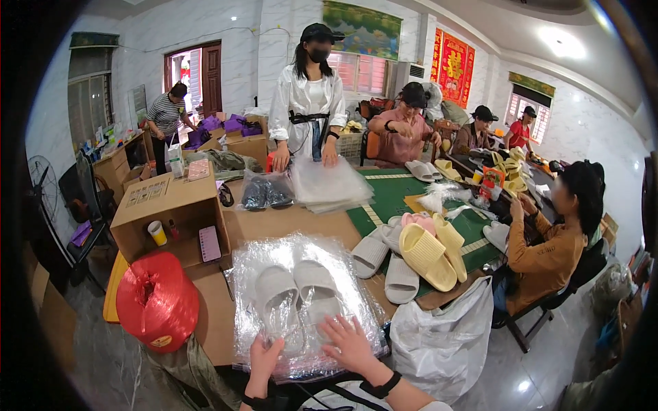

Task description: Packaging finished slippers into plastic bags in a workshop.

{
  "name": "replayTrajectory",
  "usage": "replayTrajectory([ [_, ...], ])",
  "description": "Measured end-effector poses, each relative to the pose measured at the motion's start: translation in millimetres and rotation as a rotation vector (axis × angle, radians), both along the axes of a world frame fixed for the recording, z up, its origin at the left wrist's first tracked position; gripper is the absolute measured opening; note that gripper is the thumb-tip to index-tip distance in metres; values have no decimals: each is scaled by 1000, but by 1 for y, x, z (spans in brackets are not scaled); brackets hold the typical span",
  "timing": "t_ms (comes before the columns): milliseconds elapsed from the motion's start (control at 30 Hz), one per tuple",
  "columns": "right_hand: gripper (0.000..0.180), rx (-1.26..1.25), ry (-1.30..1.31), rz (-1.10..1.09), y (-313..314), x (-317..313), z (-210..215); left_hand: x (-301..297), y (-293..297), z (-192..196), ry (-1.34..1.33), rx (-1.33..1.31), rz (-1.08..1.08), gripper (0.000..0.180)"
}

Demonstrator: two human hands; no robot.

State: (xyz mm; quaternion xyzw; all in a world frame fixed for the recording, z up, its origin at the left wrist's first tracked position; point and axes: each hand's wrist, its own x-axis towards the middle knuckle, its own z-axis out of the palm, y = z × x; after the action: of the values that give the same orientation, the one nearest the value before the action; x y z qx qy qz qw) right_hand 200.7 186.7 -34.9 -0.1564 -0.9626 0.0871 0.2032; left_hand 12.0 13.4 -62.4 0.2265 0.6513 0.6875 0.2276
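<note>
A pair of pale grey slide slippers (299, 291) lies side by side inside a clear plastic bag (356, 274), on what looks like a stack of shiny clear bags at the near table edge. My left hand (265, 356) pinches the bag's near left edge, thumb on top and the other fingers mostly hidden. My right hand (351, 344) rests flat on the bag just below the right slipper, fingers spread and holding nothing. Loose grey slippers (370, 253) and yellow slippers (426, 257) are piled to the right of the bag.
A red twine roll (157, 301) and an open cardboard box (168, 209) holding a cup and phone stand at left. A white sack (442, 335) hangs at right. Across the table, a standing person (312, 103) touches stacked clear bags (330, 183); a seated person (558, 240) works at right.
</note>
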Motion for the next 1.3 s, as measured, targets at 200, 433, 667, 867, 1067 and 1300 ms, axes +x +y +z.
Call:
replayTrajectory([
  [200,61,30,38,-38,3,2,6,3,3,5,-83,57,-3,36],
  [433,66,-99,51,311,-33,-26,9,-1,6,-4,-13,48,-3,38],
  [667,66,-29,-8,173,-22,-15,-1,4,5,4,-49,71,7,37],
  [867,65,-18,56,-45,7,6,-6,0,3,-4,-44,69,-3,38],
  [1067,69,-5,47,73,-22,-20,18,0,2,-3,-95,20,27,38],
  [1300,66,2,8,219,-29,-31,2,-4,6,-20,15,-3,81,37],
])
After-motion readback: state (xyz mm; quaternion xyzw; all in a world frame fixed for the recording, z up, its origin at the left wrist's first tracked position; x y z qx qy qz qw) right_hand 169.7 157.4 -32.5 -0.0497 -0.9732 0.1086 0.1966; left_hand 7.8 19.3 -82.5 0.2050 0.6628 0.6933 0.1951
